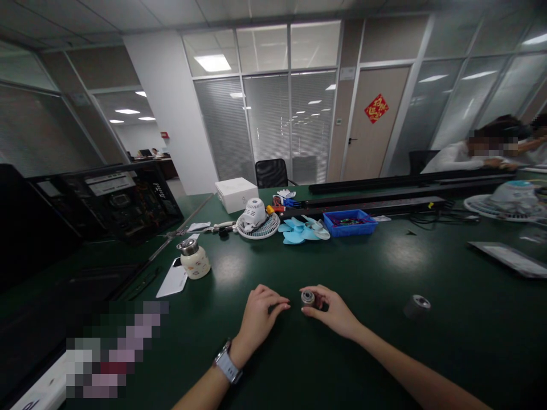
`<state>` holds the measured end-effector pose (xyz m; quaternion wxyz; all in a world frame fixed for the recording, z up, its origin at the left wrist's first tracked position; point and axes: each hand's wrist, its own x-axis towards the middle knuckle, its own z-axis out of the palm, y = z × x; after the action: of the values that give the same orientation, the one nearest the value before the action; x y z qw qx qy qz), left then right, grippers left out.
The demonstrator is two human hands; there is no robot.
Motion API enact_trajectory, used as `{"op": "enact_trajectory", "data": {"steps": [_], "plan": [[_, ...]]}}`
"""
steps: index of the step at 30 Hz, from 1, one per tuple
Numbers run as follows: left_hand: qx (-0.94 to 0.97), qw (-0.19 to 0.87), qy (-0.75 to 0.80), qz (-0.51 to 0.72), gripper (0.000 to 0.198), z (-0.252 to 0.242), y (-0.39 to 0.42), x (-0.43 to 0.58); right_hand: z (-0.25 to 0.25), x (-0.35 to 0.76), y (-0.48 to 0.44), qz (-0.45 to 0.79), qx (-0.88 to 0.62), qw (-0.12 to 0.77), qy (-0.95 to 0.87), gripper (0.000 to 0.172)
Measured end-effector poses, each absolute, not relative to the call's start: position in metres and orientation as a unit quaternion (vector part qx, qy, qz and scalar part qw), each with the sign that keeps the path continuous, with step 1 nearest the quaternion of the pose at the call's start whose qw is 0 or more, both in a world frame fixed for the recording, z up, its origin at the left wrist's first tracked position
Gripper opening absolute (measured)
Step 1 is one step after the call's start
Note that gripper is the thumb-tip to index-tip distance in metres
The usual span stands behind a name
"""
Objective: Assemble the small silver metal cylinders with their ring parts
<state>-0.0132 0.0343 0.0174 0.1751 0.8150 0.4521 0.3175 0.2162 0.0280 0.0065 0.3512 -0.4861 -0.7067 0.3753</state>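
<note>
The small metal cylinder (pixel 307 299) is found at the near middle of the green counter (pixel 363 262), its ringed end face turned up; whether its base is resting on the surface cannot be told. It is gripped at its sides by the fingers of the right hand (pixel 337 314), which are closed no further than its width. By the left hand (pixel 261 310), just beside it, nothing is visibly held: thumb and fingers are brought nearly together, and whether anything tiny is pinched there cannot be determined. Slipping is judged the chief hazard, since smooth, round metal is held largely by the fingertips; if released at a tilt, it could be sent rolling. To the right, a second cylinder (pixel 417 306) is left unheld and could be knocked by an outward swing of the right forearm (pixel 397 356). The cream jar (pixel 195 263), farther left, could be toppled by a wide left-hand reach.
</note>
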Motion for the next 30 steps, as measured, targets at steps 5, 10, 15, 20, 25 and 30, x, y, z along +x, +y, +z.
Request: {"op": "enact_trajectory", "data": {"steps": [5, 10, 15, 20, 25, 30], "plan": [[0.826, 0.178, 0.457, 0.277, 0.024, 0.007, 0.033, -0.009, 0.006, 0.221, 0.030, 0.363, -0.497, 0.353, -0.705, 0.046], [0.833, 0.173, 0.456, 0.261, 0.023, 0.002, 0.032, -0.005, 0.009, 0.218, 0.027, 0.376, -0.500, 0.346, -0.699, 0.044], [0.834, 0.159, 0.463, 0.254, 0.024, 0.001, 0.032, -0.007, 0.009, 0.219, 0.027, 0.385, -0.490, 0.347, -0.701, 0.043], [0.831, 0.160, 0.468, 0.256, 0.025, 0.001, 0.032, -0.007, 0.011, 0.221, 0.027, 0.376, -0.494, 0.333, -0.710, 0.046], [0.827, 0.164, 0.475, 0.254, 0.031, 0.001, 0.033, -0.008, 0.015, 0.221, 0.021, 0.330, -0.508, 0.341, -0.719, 0.068], [0.824, 0.168, 0.478, 0.253, 0.030, 0.001, 0.032, -0.008, 0.017, 0.221, 0.017, 0.268, -0.529, 0.382, -0.709, 0.068]]}}
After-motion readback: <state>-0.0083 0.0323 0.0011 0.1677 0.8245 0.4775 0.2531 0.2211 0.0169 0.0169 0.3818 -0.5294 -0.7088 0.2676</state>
